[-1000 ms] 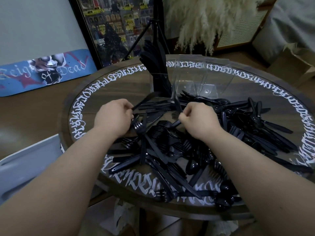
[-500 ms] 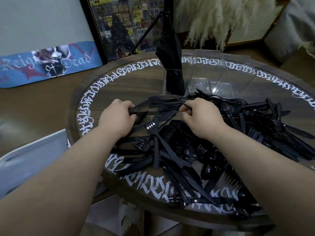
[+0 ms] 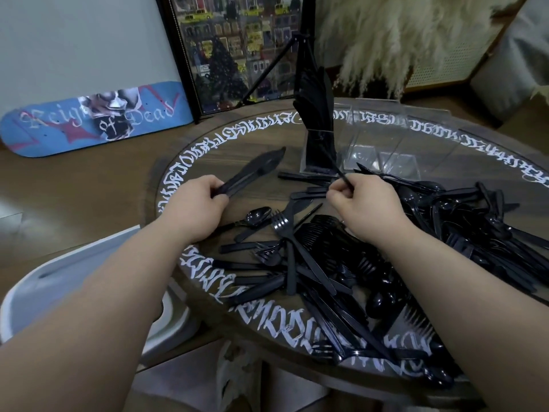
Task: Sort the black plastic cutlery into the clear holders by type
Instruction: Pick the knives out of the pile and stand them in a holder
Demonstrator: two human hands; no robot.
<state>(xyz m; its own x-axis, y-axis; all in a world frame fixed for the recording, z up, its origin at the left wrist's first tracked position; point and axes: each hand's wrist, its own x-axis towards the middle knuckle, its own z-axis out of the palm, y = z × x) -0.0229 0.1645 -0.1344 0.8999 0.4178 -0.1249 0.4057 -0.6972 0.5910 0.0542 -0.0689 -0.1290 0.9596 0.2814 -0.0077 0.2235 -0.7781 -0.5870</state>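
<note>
We reach both bare forearms up from the lower corners of the frame toward its centre. Our left hand [image 3: 198,200], left of centre, has its fingers curled round a bundle of black plastic knives [image 3: 252,172] whose blades point to the upper right. Our right hand [image 3: 364,203], right of centre, shows its back to the camera, thumb and fingers pinching one thin black plastic piece of cutlery [image 3: 332,162] that slants up and to the left.
</note>
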